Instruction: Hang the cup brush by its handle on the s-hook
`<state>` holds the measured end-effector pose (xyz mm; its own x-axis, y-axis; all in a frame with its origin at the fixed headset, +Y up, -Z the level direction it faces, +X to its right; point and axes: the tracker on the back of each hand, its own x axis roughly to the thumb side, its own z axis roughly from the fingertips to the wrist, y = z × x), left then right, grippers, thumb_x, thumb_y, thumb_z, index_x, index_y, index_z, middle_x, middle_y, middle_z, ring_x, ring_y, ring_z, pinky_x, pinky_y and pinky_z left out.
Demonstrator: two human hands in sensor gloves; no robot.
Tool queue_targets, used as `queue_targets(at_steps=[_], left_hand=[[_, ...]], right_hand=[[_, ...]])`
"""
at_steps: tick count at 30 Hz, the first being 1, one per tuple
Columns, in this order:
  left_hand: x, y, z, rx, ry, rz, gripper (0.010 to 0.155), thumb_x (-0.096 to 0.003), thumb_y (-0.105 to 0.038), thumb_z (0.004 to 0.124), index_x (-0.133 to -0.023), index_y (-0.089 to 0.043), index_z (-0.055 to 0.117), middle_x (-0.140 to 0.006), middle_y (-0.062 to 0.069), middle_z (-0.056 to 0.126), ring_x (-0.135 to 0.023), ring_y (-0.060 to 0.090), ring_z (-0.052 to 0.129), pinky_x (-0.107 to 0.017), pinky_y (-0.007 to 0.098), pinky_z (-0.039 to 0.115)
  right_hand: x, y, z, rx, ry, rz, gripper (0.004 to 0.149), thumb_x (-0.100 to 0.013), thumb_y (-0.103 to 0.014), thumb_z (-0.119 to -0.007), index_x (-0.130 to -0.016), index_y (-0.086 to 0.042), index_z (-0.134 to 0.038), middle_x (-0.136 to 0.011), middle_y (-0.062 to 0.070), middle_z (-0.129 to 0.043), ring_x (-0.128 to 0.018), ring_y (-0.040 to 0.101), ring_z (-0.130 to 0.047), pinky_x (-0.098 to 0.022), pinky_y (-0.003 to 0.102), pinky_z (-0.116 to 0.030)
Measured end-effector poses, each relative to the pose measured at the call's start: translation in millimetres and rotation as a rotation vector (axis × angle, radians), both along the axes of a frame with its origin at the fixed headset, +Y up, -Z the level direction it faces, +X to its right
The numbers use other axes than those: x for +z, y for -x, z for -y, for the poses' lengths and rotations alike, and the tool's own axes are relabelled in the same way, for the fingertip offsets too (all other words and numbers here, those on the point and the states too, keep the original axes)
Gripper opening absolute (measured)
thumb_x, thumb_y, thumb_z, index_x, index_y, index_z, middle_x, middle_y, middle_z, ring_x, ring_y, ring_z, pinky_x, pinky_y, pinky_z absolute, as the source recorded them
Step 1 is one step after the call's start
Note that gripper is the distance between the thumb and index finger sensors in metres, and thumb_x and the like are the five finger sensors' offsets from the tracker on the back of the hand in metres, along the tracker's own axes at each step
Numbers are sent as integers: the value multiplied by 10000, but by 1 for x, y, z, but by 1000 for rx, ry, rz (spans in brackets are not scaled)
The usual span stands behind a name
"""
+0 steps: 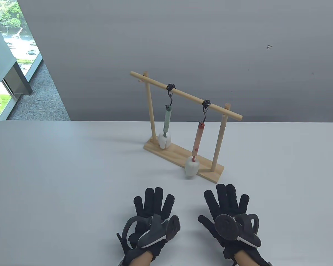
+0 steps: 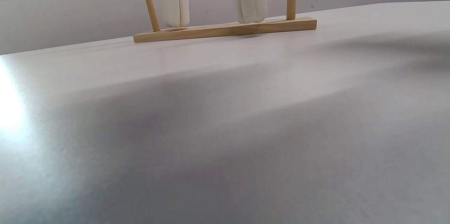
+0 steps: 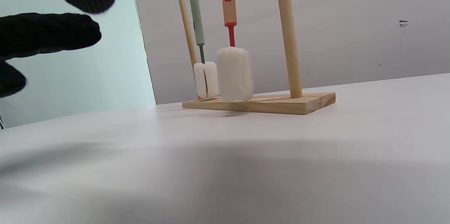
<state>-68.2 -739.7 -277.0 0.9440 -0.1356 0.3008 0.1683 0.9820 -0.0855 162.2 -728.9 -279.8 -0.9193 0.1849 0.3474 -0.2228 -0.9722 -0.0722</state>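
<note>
Both cup brushes, the green-handled sponge brush (image 1: 166, 122) and the red-handled sponge brush (image 1: 196, 144), are hanging from black s-hooks (image 1: 204, 110) at frame centre, so the left hand (image 1: 152, 216) and right hand (image 1: 229, 213) are lying spread and empty below, seemingly finished.

Bare table (image 1: 72, 171) stretches from the near edge to the wooden rack (image 1: 183, 155). Two hanging brushes (image 1: 195, 149) fill the gap between its posts.

Soft daylight, left-side glare, blurred fingers (image 3: 49, 37)
</note>
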Motion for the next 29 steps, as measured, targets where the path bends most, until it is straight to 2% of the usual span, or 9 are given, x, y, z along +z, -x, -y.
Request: queue_targets(at_steps=[15,29], left_hand=[[-1,12,1,23,3,-61,901,-404,-717,480,-1046,-278,27,-1121,195,-45,-1077,500,67,-674,743,157],[0,11,-1,11,8,-56,900,-404,-716,483,-1049,-274,36,-1126,195,-7,-1079,500,85,-673,743,165]], right_hand=[[-1,-2,0,-11,26,1,770,-533,-562,-582,-1123,-156,-300,-1099,264,-58,-1006,536,-46,-555,755,-18],[0,-4,0,-9,72,20,767,-537,-556,-580,-1122,-145,-301,-1094,268,-55,-1002,538,-67,-554,755,-27]])
